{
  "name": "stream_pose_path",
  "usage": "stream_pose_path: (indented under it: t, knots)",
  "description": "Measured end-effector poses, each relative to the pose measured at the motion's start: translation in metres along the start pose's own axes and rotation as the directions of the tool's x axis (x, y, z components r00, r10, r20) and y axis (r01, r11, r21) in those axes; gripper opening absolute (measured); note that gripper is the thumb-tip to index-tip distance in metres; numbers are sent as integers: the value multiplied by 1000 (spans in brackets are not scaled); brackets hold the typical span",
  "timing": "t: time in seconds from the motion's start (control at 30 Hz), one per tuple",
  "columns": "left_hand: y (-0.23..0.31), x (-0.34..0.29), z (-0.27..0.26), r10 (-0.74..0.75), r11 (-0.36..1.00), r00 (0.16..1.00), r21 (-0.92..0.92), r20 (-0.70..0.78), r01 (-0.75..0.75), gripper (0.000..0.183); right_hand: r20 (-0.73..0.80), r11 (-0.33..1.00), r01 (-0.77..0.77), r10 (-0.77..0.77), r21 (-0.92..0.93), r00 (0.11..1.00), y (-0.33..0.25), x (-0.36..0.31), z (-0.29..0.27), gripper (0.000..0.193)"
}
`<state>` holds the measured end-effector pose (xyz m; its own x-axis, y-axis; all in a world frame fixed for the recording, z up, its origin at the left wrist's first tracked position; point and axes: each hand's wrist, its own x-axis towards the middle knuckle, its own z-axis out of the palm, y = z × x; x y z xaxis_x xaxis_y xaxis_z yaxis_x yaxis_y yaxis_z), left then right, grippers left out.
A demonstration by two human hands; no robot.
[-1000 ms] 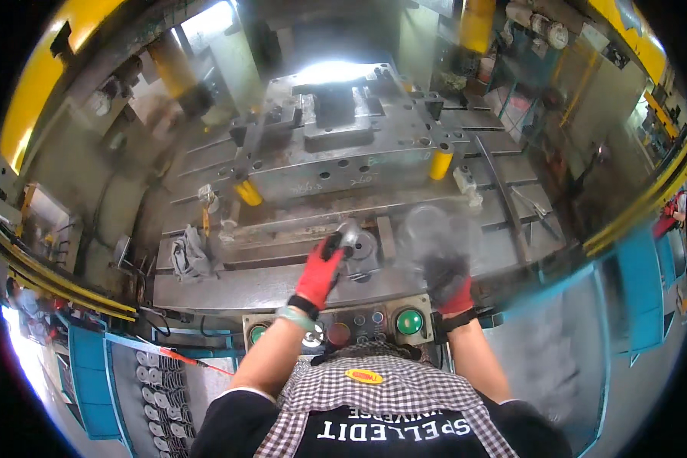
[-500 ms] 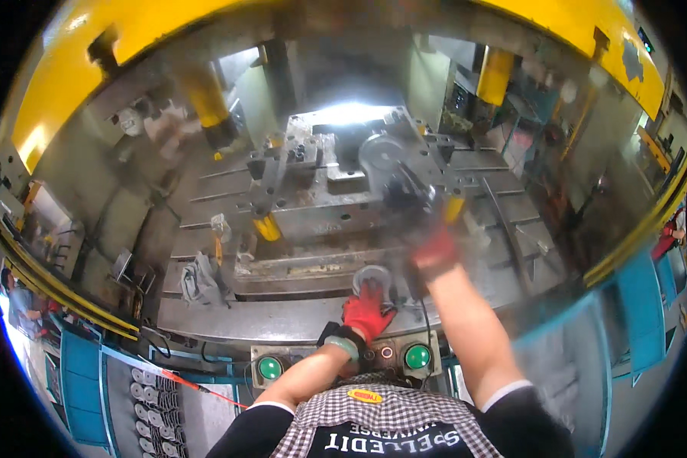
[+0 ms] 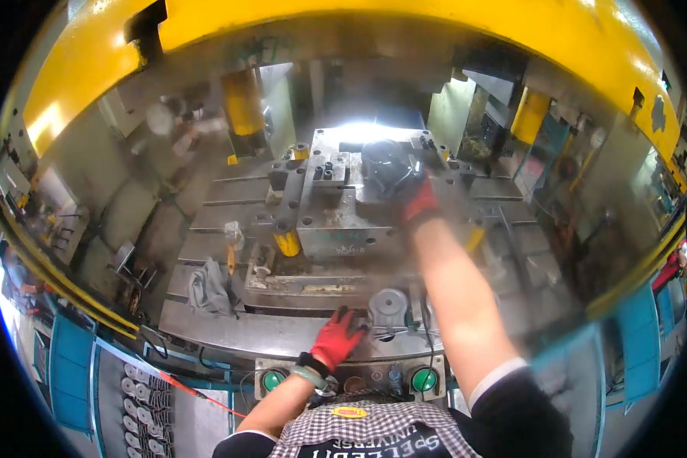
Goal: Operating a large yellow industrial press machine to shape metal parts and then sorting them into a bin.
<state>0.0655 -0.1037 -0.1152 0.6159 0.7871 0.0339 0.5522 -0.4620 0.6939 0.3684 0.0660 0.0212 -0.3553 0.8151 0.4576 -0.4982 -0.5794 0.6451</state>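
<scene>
Around the edges of the frame, a cluttered workshop, with pale upright walls at left and right and bright light at upper centre. Across the whole top, a curved yellow press beam (image 3: 359,30), glossy at the left end. Through the middle, a grey steel press bed (image 3: 229,332), slotted, worn and streaked, with a smooth front strip. On top at centre, a blocky steel die (image 3: 336,229), with bolt holes, pale scrawled marks on the front face and a yellow post (image 3: 288,238) at the front left corner. At lower left, a blue-green panel (image 3: 72,374) beside stacked grey metal parts (image 3: 136,408). At lower centre, a control box (image 3: 389,365) with a green button near each end. Left of centre on the bed, a crumpled grey cloth (image 3: 208,288).

At upper centre, stretched over the die, the red-gloved right hand (image 3: 421,200), blurred, with fingers at a round dark part (image 3: 385,162), shiny on top, on the die or just above. Cannot tell whether grasped or only touched. Below centre, on the front strip, the red-gloved left hand (image 3: 337,341), released, fingers spread. Just to the right, a second round part (image 3: 389,305), dull grey, with a small central hole, lying on the bed.
</scene>
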Motion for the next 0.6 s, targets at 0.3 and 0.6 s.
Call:
stream_pose_path:
  t: [0.3,0.6]
  knots:
    - [-68,-78,-67,-382,917,924,132,18,376,46,-86,-287,-257,-497,-923,864,103,-217,-72,44]
    - [-93,-166,-28,-570,759,810,467,138,455,63,-174,-669,-545,-698,506,695,144,-423,-199,54]
